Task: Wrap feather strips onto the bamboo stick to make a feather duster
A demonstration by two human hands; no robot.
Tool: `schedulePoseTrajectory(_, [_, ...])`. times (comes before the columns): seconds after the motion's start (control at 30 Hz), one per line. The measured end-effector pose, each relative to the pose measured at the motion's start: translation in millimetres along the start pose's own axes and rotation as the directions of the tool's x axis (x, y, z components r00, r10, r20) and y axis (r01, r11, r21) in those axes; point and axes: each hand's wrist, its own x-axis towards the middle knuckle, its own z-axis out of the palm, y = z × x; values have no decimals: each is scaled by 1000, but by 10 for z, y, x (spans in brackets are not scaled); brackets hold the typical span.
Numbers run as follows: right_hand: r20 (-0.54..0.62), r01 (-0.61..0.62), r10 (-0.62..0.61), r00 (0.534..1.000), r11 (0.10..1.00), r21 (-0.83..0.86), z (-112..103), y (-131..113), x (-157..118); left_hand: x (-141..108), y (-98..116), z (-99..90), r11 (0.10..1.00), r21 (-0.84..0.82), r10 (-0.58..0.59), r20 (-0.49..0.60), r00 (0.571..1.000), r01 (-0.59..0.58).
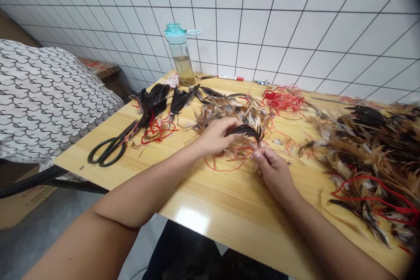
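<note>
My right hand (273, 170) pinches a small bunch of dark feathers (252, 133) by its pale lower end, the tips fanning up and to the left. Red string (226, 169) loops on the table beside those fingers. My left hand (219, 134) is at the near edge of a pile of brown and black feathers (229, 109). Its thumb and fingers are apart, with the dark feather tips close to the gap between them. Some of its fingertips are hidden against the pile.
Black-handled scissors (110, 148) lie at the left, near tied black feathers (152, 103). A water bottle (180, 59) stands by the tiled wall, with a red and white marker (230, 78) nearby. Tangled red string (282, 99) lies at the back; a large feather heap (370, 148) covers the right.
</note>
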Motion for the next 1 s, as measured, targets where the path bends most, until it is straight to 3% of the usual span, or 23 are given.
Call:
schedulePoseTrajectory(0.07, [-27, -58, 60, 998, 995, 82, -15, -30, 9, 40, -48, -157, 980, 198, 62, -139, 988, -33])
schedulePoseTrajectory(0.1, [-39, -81, 86, 996, 989, 123, -24, -45, 15, 54, -70, -230, 960, 276, 89, -154, 984, -44])
schedulePoseTrajectory(0.23, [-58, -145, 173, 983, 936, 321, -74, -72, 55, 70, -146, -426, 889, 445, 111, 23, 994, -109])
schedulePoseTrajectory(0.4, [-12, -224, 269, 963, 825, 519, -152, -68, 136, 52, -159, -434, 864, 487, 41, 181, 983, -126])
schedulePoseTrajectory(0.5, [11, -246, 279, 960, 826, 508, -164, -55, 165, 46, -156, -360, 856, 508, -40, 261, 965, -102])
schedulePoseTrajectory(0.63, [-14, -203, 221, 975, 918, 341, -103, 8, 133, 50, -192, -247, 829, 548, -86, 317, 945, -108])
schedulePoseTrajectory(0.8, [-36, -18, 20, 999, 999, 41, 3, 80, 27, 59, -169, -224, 915, 390, 15, 229, 973, -105])
schedulePoseTrajectory(0.9, [-78, 60, -66, 995, 995, -75, 11, 58, -7, 50, -109, -236, 988, 155, -24, 164, 986, -2])
schedulePoseTrajectory(1.0, [-116, 112, -131, 985, 982, -154, -8, 19, -12, 34, -58, -218, 994, -75, -64, 170, 983, 77])
